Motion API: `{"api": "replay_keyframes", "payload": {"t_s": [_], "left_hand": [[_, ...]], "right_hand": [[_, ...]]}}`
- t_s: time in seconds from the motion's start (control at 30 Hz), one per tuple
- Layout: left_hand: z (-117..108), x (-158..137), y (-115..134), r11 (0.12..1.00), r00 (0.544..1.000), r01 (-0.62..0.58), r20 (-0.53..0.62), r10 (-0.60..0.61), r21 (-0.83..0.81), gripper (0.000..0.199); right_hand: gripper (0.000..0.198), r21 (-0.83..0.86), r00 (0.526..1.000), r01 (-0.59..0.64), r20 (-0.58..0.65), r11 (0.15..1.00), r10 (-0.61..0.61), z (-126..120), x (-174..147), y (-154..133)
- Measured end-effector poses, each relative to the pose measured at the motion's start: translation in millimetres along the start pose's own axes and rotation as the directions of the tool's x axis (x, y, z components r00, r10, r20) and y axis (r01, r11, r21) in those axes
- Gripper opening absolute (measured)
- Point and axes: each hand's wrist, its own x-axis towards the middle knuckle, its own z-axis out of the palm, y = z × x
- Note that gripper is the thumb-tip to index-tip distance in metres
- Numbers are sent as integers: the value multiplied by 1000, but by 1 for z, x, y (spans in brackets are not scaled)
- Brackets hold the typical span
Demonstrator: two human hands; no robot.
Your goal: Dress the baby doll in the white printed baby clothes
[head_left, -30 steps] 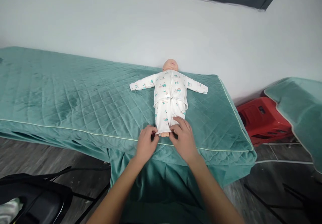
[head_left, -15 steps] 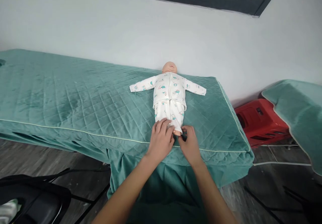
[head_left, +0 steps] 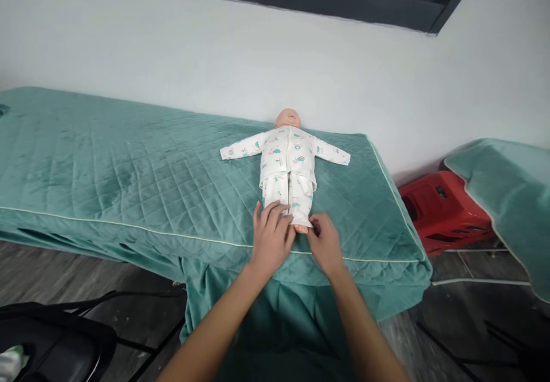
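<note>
A baby doll (head_left: 287, 118) lies on its back on a green quilted bed cover, arms spread, head toward the wall. It wears a white printed jacket (head_left: 287, 154) and matching trousers (head_left: 301, 192). My left hand (head_left: 270, 236) lies across the lower end of one trouser leg, its thumb and index finger at the inner edge of the other leg's cuff. On the outer side, my right hand (head_left: 325, 241) pinches that same cuff. A bare doll foot (head_left: 300, 229) pokes out between my hands; the other foot is hidden under my left hand.
The green quilted cover (head_left: 172, 176) reaches far to the left, and its front edge hangs below my wrists. A red plastic stool (head_left: 447, 210) stands right of the bed, beside another green-covered surface (head_left: 511, 193). A black chair (head_left: 55, 342) is at lower left.
The trouser cuff is now drawn straighter and wider between my hands, and the two legs show more apart. My left hand's fingers have spread a little. The view has shifted slightly.
</note>
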Motion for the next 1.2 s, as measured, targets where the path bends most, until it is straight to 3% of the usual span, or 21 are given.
{"api": "replay_keyframes", "payload": {"t_s": [0.17, 0.37, 0.47, 0.57, 0.67, 0.77, 0.87, 1.03, 1.2], "left_hand": [[-7, -3, 6, 999, 998, -29, -58, 27, -30, 12], [0, -18, 0, 999, 1000, 0, 4, 0, -33, 13], [-7, -25, -12, 993, 999, -41, -6, 41, -109, 15], [-15, -19, -44, 972, 997, -43, -68, 28, -231, 20], [-15, 7, -99, 971, 986, 134, -75, -151, -200, 22], [-5, 48, -161, 923, 921, 382, -66, -385, -57, 46], [7, 86, -206, 846, 850, 526, -27, -526, 91, 62], [19, 115, -236, 825, 830, 525, 91, -551, 210, 60], [21, 124, -251, 827, 829, 505, 127, -544, 248, 54]], "right_hand": [[3, 24, 997, 47, -60, 999, -45, -8, -13, -13], [11, -31, 997, 72, -16, 997, -73, -3, -26, -2], [20, -6, 996, 78, 54, 997, -77, -9, -28, 5], [26, 37, 995, 51, 86, 998, -54, -22, -17, 18], [26, -2, 999, 42, 2, 999, -42, -34, 18, 40], [39, -182, 990, 67, -113, 981, -88, -39, 74, 68], [61, -404, 986, 0, -151, 915, -67, -41, 136, 90], [73, -561, 969, -236, -192, 794, 152, -46, 209, 109], [73, -648, 977, -214, -145, 731, 158, -50, 237, 124]]}}
